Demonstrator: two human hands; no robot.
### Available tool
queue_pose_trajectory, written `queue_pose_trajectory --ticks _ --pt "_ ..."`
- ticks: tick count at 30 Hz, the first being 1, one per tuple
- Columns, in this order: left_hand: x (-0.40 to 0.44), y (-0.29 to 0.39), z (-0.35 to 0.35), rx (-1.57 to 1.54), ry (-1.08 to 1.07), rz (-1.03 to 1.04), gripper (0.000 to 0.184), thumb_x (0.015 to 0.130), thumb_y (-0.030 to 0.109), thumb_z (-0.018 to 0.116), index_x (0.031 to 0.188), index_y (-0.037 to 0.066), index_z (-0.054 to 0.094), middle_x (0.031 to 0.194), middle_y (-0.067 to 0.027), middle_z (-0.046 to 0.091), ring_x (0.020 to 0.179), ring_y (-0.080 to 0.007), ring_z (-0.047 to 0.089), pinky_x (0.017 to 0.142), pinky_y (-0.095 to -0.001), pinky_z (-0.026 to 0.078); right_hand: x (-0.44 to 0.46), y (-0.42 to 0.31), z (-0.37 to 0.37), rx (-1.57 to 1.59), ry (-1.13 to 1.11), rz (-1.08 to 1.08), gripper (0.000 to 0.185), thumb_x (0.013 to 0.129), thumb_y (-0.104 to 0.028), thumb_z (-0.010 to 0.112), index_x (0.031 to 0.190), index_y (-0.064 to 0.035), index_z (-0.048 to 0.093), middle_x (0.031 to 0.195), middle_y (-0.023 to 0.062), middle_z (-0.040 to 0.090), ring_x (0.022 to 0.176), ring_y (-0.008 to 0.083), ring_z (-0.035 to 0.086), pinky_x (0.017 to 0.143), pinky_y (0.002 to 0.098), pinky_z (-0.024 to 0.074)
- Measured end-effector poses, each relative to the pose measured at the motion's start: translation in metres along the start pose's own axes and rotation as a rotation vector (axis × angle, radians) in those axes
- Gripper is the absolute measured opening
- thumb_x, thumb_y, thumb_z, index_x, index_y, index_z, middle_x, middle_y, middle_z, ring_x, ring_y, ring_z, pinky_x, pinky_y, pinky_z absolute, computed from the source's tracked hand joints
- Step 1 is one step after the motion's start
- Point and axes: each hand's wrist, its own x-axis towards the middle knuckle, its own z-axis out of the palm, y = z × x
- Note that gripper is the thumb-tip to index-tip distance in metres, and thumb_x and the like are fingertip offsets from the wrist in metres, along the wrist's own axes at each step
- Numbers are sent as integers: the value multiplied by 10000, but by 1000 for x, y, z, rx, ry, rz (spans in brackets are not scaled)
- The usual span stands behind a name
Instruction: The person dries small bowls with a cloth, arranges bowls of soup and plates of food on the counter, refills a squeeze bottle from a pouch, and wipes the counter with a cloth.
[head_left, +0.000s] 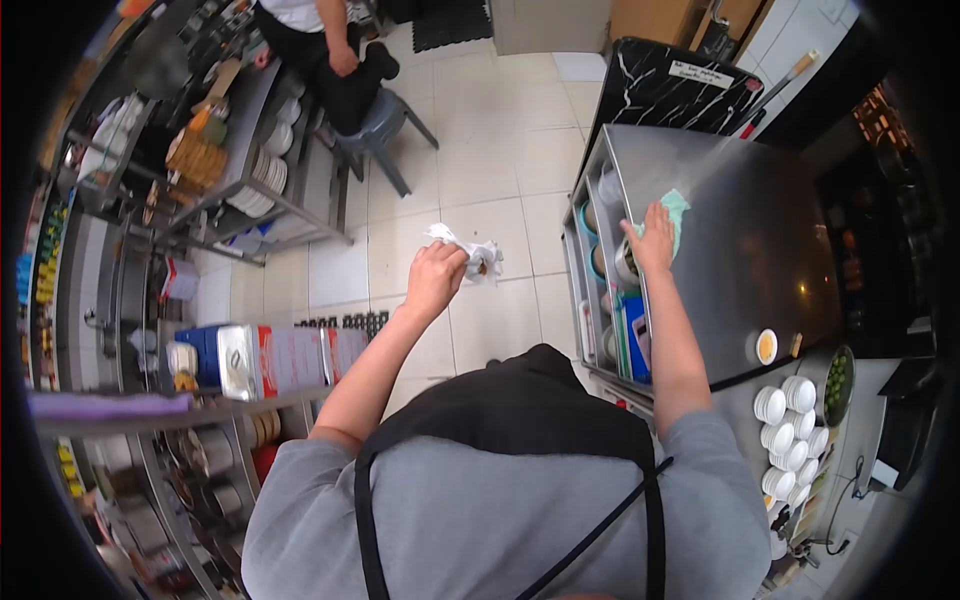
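My left hand (437, 275) is closed on a crumpled white paper tissue (480, 258) with a brownish spot on it, held out over the tiled floor. To the right, my right hand (655, 240) lies flat, thumb spread away, on a light green cloth (677, 212). That cloth rests on the left edge of a stainless steel counter (745, 245), and part of it is hidden under the fingers.
Under the counter, shelves hold containers and blue folders (637, 335). A small white bowl (766, 346) with something yellow and stacked white dishes (785, 430) stand right. A person (330, 60) sits on a grey stool (385, 135); a metal rack (240, 170) holds plates.
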Motion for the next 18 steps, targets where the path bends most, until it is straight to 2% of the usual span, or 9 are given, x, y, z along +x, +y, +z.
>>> queue_pose_trajectory --ticks 2,3,4,7,10,13,16,17,18 --pt "34 -29 8 -10 -40 -11 118 635 61 629 724 75 552 730 -33 553 724 -227 526 602 -342 392 22 -18 -12 47 -77 -192 667 814 -400 497 1304 0 287 1365 136 280 1284 262 214 1053 377 156" --pt "50 -45 16 -32 -41 4 112 643 60 628 728 76 556 730 -34 553 729 -229 527 612 -346 393 34 -24 -8 117 -56 -212 627 783 -261 566 1299 -20 304 1363 119 288 1281 243 225 1051 370 176" --pt "69 -62 24 -29 -36 29 112 643 60 628 728 76 556 730 -34 553 729 -229 527 612 -346 393 49 -29 0 120 -36 -196 627 783 -261 566 1299 -20 304 1363 119 288 1281 243 225 1051 370 176" --pt "126 -103 48 -55 -24 19 74 661 63 597 718 80 553 721 -29 543 745 -219 525 632 -346 398 94 -43 19 136 -30 -309 620 703 -31 574 1279 -48 343 1345 92 327 1259 224 279 1046 365 215" --pt "187 -142 68 -40 -31 -10 73 660 61 597 720 80 560 717 -31 547 739 -224 527 636 -355 401 136 -64 24 219 -45 -376 603 673 8 560 1249 -45 391 1308 98 383 1234 235 325 1032 369 247" --pt "245 -174 78 -69 1 -52 73 656 62 599 718 74 565 731 -48 563 748 -242 537 645 -370 411 185 -92 54 359 16 -463 560 638 77 492 1182 -53 479 1218 101 480 1130 263 448 967 372 343" --pt "298 -213 83 -62 -28 -96 93 649 70 606 734 67 569 751 -62 575 763 -254 544 654 -379 418 236 -142 84 589 -144 -444 637 635 101 462 1238 -102 431 1232 129 455 1062 282 492 902 322 406" --pt "314 -225 83 -51 -36 -116 96 648 73 606 737 67 570 752 -61 577 764 -253 545 657 -378 417 255 -169 73 662 -206 -355 537 650 83 476 1155 -97 511 1130 147 522 956 312 541 816 347 451" --pt "329 -236 84 -43 -45 -141 100 648 75 607 741 67 571 753 -60 578 766 -252 547 659 -376 417 281 -191 79 654 -210 -393 537 650 83 476 1155 -97 511 1130 147 522 956 312 541 816 347 451"
